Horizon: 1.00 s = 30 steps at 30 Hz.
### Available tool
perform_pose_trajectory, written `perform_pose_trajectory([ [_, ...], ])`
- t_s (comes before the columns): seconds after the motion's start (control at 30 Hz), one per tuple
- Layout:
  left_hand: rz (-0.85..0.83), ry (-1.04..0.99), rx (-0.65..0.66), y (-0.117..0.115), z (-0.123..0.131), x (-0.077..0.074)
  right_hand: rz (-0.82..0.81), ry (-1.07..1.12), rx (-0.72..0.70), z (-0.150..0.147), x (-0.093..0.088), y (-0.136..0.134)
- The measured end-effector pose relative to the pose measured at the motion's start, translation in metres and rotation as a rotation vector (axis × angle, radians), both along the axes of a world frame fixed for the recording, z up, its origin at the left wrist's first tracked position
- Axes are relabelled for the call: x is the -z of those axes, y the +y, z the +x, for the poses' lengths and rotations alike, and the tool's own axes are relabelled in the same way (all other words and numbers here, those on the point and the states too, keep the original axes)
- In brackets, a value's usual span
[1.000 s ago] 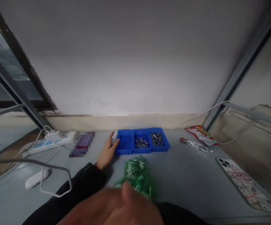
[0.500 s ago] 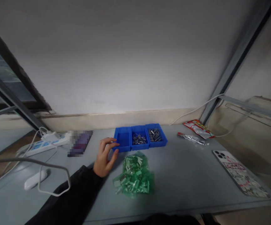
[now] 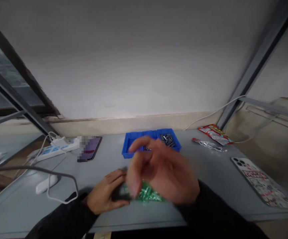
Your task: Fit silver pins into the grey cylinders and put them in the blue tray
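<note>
A green plastic bag of small metal parts (image 3: 148, 194) lies on the grey table (image 3: 208, 179), partly hidden by both hands. My left hand (image 3: 106, 191) is flat at the bag's left end, its fingertips at the plastic. My right hand (image 3: 158, 169) is blurred by motion, fingers apart, above the bag and in front of a blue three-compartment tray (image 3: 134, 142). That hand hides the middle compartment. Dark metal pieces (image 3: 167, 140) fill the right compartment, and the left compartment shows nothing inside.
A patterned phone (image 3: 262, 182) lies at the right, beyond it a foil strip (image 3: 208, 145) and a red packet (image 3: 215, 134). On the left are a dark phone (image 3: 90, 148), a white power strip (image 3: 56, 149) with cables, and a white mouse (image 3: 44, 184). Metal braces flank the table.
My left hand has left the tray's side and come down to the bag. My right hand has entered from below, rising over the bag. The view has shifted slightly.
</note>
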<state>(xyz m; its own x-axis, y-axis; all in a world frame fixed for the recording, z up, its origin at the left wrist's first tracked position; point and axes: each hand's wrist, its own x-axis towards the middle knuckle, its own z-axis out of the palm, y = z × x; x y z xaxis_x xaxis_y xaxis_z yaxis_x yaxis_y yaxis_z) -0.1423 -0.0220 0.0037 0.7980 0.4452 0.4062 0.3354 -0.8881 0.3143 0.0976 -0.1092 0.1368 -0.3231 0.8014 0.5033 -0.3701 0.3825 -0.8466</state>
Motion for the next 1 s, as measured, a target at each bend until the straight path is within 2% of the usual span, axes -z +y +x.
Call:
perform_pose_trajectory([
  [0.07,0.004,0.082,0.042,-0.007,-0.002,-0.002,-0.004,0.029,0.214,0.031,0.01,0.028],
  [0.17,-0.014,0.163,0.05,-0.013,-0.001,-0.003,0.15,-0.174,0.586,0.068,0.044,0.07],
  [0.23,-0.045,0.152,0.079,-0.014,0.0,-0.002,0.296,-0.351,0.84,0.081,0.07,0.086],
  [0.3,-0.062,0.121,0.107,-0.013,0.0,-0.001,0.497,-0.527,0.965,0.085,0.092,0.093],
  [0.37,-0.067,0.084,0.095,-0.01,-0.002,-0.001,0.669,-0.66,0.98,0.082,0.105,0.092],
  [0.43,-0.078,0.046,0.045,-0.007,-0.004,-0.005,0.758,-0.727,0.953,0.077,0.11,0.09],
  [0.5,-0.104,0.044,0.003,-0.005,-0.005,-0.012,0.779,-0.755,0.931,0.074,0.112,0.088],
  [0.63,-0.107,0.178,0.033,-0.007,-0.001,-0.022,0.788,-0.81,0.915,0.072,0.117,0.089],
  [0.8,-0.007,0.189,0.014,-0.013,-0.002,-0.006,0.75,-0.831,0.899,0.073,0.128,0.093],
  [0.87,0.06,0.165,0.046,-0.013,-0.006,0.001,0.734,-0.822,0.886,0.073,0.129,0.093],
  [1.0,0.072,0.088,0.075,-0.012,-0.012,0.0,0.733,-0.799,0.872,0.073,0.126,0.09],
])
